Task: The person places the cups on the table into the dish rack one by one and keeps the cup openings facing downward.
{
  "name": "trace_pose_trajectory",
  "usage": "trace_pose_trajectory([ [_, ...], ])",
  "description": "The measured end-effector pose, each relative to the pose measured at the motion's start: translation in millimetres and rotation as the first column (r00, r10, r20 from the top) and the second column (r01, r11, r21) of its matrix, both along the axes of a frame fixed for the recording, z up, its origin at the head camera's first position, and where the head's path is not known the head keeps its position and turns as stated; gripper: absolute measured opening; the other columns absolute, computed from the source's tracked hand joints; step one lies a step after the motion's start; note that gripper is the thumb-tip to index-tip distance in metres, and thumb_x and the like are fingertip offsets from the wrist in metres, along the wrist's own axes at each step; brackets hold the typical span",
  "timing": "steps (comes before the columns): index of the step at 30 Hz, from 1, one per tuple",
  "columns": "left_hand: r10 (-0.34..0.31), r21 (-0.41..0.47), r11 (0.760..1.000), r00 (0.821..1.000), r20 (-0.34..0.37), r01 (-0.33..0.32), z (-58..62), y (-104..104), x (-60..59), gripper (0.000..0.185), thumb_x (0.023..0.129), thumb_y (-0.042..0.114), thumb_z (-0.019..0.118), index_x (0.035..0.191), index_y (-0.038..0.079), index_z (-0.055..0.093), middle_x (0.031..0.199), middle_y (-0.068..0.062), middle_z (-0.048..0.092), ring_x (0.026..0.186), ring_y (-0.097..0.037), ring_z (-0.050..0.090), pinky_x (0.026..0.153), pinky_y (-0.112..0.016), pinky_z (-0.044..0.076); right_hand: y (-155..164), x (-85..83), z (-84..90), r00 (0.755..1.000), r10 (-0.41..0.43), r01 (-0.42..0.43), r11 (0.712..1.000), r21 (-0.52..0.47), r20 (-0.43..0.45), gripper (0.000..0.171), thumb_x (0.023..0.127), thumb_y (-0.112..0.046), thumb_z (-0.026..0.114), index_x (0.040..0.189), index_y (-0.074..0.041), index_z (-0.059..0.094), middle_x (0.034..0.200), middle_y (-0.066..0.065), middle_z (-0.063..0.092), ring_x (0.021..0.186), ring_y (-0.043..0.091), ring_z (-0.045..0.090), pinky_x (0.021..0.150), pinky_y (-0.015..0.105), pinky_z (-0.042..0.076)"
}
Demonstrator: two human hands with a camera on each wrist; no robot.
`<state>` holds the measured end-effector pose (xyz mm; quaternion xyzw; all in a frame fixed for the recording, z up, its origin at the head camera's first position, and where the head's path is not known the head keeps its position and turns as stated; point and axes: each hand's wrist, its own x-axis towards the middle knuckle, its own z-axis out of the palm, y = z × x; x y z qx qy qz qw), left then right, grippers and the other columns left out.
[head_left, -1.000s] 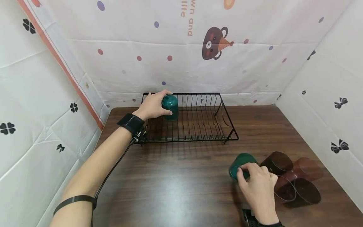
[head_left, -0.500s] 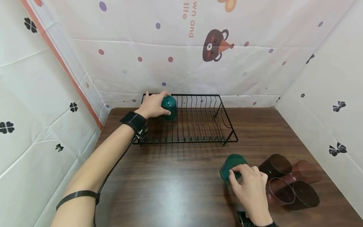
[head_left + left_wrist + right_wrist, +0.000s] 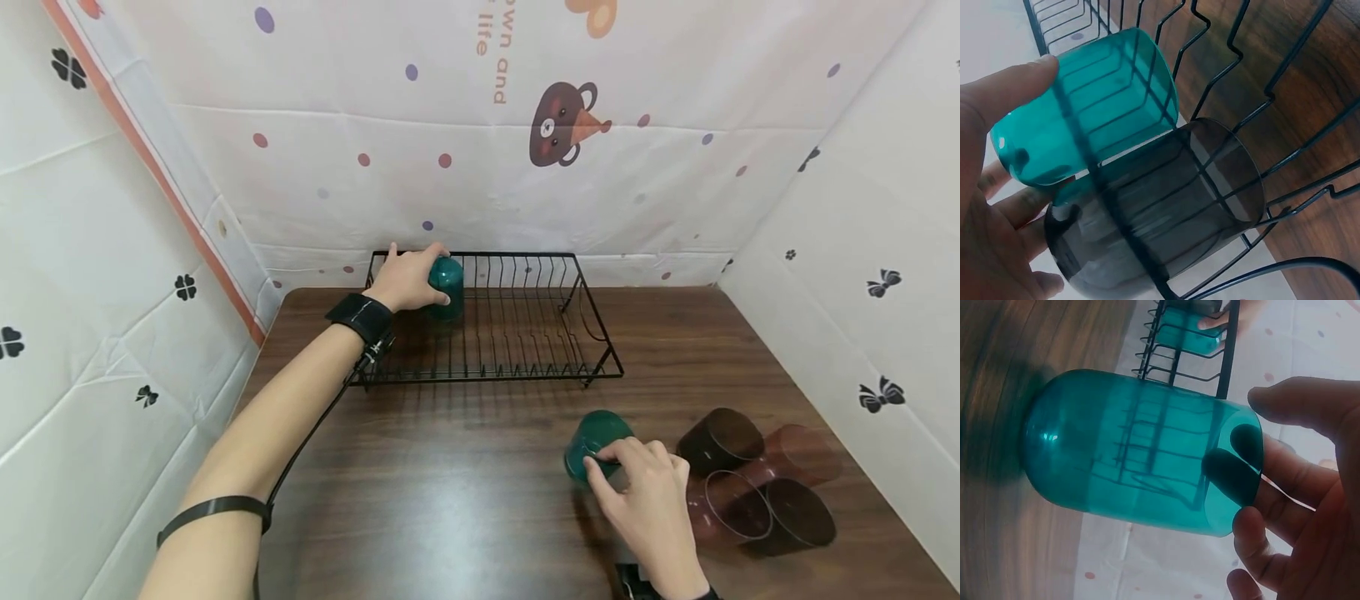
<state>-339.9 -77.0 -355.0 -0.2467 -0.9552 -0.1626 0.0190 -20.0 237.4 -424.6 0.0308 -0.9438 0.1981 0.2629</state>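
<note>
At the back left of the dark wooden tabletop [image 3: 450,500], inside the black wire dish rack [image 3: 525,367], our left hand [image 3: 405,279] curls its thumb and fingers around a translucent teal plastic cup [image 3: 447,287] that stands mouth-down on the rack's wires, near the rack's rear left corner. From the left wrist view we see this teal cup [image 3: 1085,125] lying right against a smoky grey translucent plastic cup [image 3: 1160,212], the two touching side by side on the wires, with the thumb pressed on the teal one and the fingertips reaching under both; the head view hides the grey cup behind the hand. Toward the front right of the tabletop, well apart from the rack, our right hand [image 3: 645,492] grips a second translucent teal plastic cup [image 3: 592,446] by its open end, its closed rounded base pointing away to the left. The right wrist view shows two fingertips tucked inside the rim of this second cup [image 3: 1141,450] and the thumb on the outside, the cup held tilted on its side; we cannot tell whether it touches the wood. Just beside the right hand, to its right, lies a cluster of tinted translucent cups on their sides: a dark brown one [image 3: 720,442], a reddish one [image 3: 802,454], a pinkish one [image 3: 731,517] and another dark brown one [image 3: 798,517], touching one another.
</note>
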Motion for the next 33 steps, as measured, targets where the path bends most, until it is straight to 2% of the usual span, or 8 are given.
trace_pose_trajectory([
  [6,0.031,-0.039,0.999,1.0,-0.002,-0.031,-7.8,-6,-2.7,0.077,0.083,0.043,0.083,0.147,0.024,0.044,0.138,-0.01,0.065,0.131,-0.036,0.057,0.12,-0.074,0.0,-1,-0.2,-4.7,0.998,0.055,-0.055,0.998,-0.012,0.002,0.018,0.078,-0.022,0.086,0.079,-0.024,0.069,0.08,-0.008,0.071,0.077,0.011,0.047,0.078,0.04,0.028],
  [11,0.051,-0.058,0.997,0.999,-0.009,-0.051,-12.5,-8,-1.6,0.077,0.084,0.044,0.082,0.148,0.025,0.044,0.146,-0.01,0.059,0.135,-0.036,0.053,0.119,-0.075,-0.002,-4,0.1,-8.6,0.996,0.089,-0.088,0.996,-0.029,0.012,0.02,0.077,-0.022,0.087,0.079,-0.026,0.068,0.082,-0.01,0.07,0.077,0.01,0.047,0.078,0.04,0.029],
  [16,0.075,-0.056,0.996,0.997,-0.025,-0.076,-12.0,-10,2.6,0.08,0.084,0.044,0.082,0.15,0.024,0.042,0.154,-0.012,0.048,0.142,-0.041,0.043,0.117,-0.076,-0.001,-7,0.2,-9.9,0.994,0.112,-0.111,0.993,-0.048,0.018,0.021,0.078,-0.022,0.088,0.08,-0.028,0.067,0.081,-0.015,0.068,0.077,0.012,0.049,0.079,0.039,0.03],
  [20,0.072,-0.029,0.997,0.996,-0.059,-0.073,-5.9,-10,9.6,0.081,0.085,0.045,0.081,0.152,0.023,0.042,0.155,-0.014,0.044,0.145,-0.042,0.038,0.117,-0.077,0.002,-10,-0.3,-9.9,0.992,0.129,-0.129,0.99,-0.066,0.01,0.024,0.078,-0.021,0.088,0.079,-0.029,0.066,0.081,-0.019,0.066,0.076,0.012,0.049,0.08,0.039,0.031],
  [25,0.061,0.041,0.997,0.995,-0.081,-0.058,8.9,-11,26.4,0.069,0.09,0.049,0.074,0.147,0.022,0.047,0.154,-0.013,0.044,0.146,-0.04,0.037,0.118,-0.076,0.002,-16,-1.4,-9.4,0.984,0.179,-0.179,0.98,-0.089,-0.001,0.026,0.078,-0.019,0.087,0.08,-0.03,0.064,0.081,-0.024,0.063,0.075,0.009,0.046,0.078,0.037,0.03],
  [30,0.024,0.13,0.992,0.991,-0.135,-0.006,23.1,-18,51.9,0.057,0.093,0.045,0.072,0.141,0.021,0.054,0.152,-0.011,0.045,0.146,-0.038,0.037,0.119,-0.074,0.003,-25,-2.4,-9.5,0.97,0.243,-0.243,0.966,-0.087,-0.012,0.027,0.079,-0.021,0.087,0.082,-0.032,0.063,0.083,-0.027,0.062,0.076,0.003,0.044,0.074,0.033,0.031],
  [33,-0.046,0.199,0.976,0.978,-0.206,0.087,30.9,-23,73.2,0.051,0.094,0.041,0.072,0.137,0.018,0.058,0.151,-0.01,0.046,0.144,-0.034,0.04,0.122,-0.066,0.019,-32,-4.2,-10.2,0.956,0.292,-0.292,0.952,-0.088,-0.02,0.028,0.08,-0.021,0.087,0.083,-0.033,0.062,0.083,-0.028,0.061,0.075,0.003,0.043,0.071,0.029,0.033],
])
